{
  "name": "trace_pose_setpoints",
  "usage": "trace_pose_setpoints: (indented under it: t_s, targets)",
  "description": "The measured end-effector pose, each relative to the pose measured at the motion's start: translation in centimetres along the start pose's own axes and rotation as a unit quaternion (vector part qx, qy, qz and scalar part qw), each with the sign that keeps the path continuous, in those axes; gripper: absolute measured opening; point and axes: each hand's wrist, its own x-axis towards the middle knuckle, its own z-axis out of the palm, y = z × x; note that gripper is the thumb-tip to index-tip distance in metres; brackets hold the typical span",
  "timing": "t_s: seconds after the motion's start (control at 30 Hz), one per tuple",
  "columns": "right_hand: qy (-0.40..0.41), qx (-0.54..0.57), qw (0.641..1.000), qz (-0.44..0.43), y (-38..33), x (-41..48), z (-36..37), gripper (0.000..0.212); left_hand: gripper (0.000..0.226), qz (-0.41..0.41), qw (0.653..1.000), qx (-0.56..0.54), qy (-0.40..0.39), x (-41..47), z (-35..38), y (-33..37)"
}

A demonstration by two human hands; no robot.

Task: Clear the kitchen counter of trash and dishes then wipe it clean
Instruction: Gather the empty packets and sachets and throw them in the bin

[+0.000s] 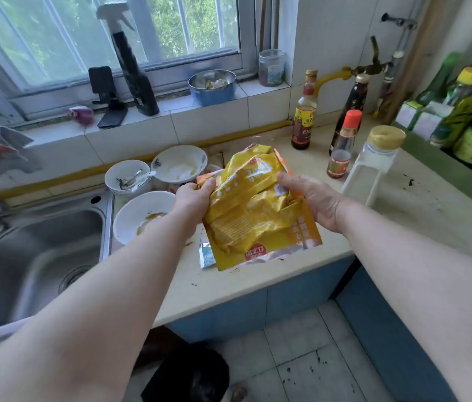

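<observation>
A crumpled yellow snack bag (253,210) is held above the beige counter (223,285) between both hands. My left hand (195,195) grips its left edge with curled fingers. My right hand (313,198) grips the right side, thumb on top. A small silver sachet (207,255) lies on the counter under the bag's lower left corner. Three dirty white bowls stand left of the bag: one with sauce stains (139,216), one holding spoons (127,177), one further back (179,163).
A steel sink (34,262) lies at the left. Sauce bottles (304,111) and a clear jar with a gold lid (374,163) stand on the counter at right. A spray bottle (133,62) and a blue bowl (213,87) sit on the windowsill. A black bin (191,375) stands on the floor.
</observation>
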Motion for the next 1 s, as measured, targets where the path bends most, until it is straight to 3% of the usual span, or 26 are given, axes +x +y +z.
trace_pose_setpoints:
  t_s: [0.1, 0.17, 0.23, 0.3, 0.33, 0.5, 0.7, 0.83, 1.0]
  targets:
    - [0.045, -0.015, 0.999, 0.021, 1.8, -1.5, 0.3, 0.044, 0.104, -0.034, 0.999, -0.031, -0.002, -2.2, -0.4, -1.7]
    - [0.051, -0.018, 0.998, 0.043, 3.0, -2.5, 0.4, 0.034, 0.111, -0.071, 0.991, -0.096, -0.055, -4.6, -1.0, -2.2]
    - [0.053, -0.018, 0.996, 0.066, 4.4, -3.8, 0.4, 0.028, 0.085, -0.094, 0.980, -0.120, -0.128, -6.8, -1.9, -3.5]
    - [0.039, -0.028, 0.996, 0.082, 5.7, -4.8, 0.6, 0.028, 0.036, -0.085, 0.974, -0.118, -0.173, -9.0, -2.9, -4.8]
    - [0.020, -0.038, 0.995, 0.086, 6.4, -5.4, 0.9, 0.030, 0.029, -0.092, 0.973, -0.110, -0.179, -10.0, -3.5, -5.9]
    - [-0.100, -0.054, 0.986, 0.119, 8.4, -7.2, 3.0, 0.034, 0.041, -0.118, 0.979, -0.103, -0.132, -12.6, -5.5, -9.7]
    - [-0.119, -0.071, 0.973, 0.185, 11.0, -9.0, 7.3, 0.027, 0.052, -0.130, 0.978, -0.138, -0.091, -15.0, -8.1, -14.4]
    - [-0.180, -0.091, 0.948, 0.245, 13.3, -10.3, 10.1, 0.023, 0.036, -0.145, 0.977, -0.128, -0.084, -16.9, -10.5, -18.8]
    - [-0.189, 0.056, 0.932, 0.303, 16.2, -12.3, 14.0, 0.028, 0.029, -0.127, 0.985, -0.084, -0.077, -19.2, -14.3, -23.9]
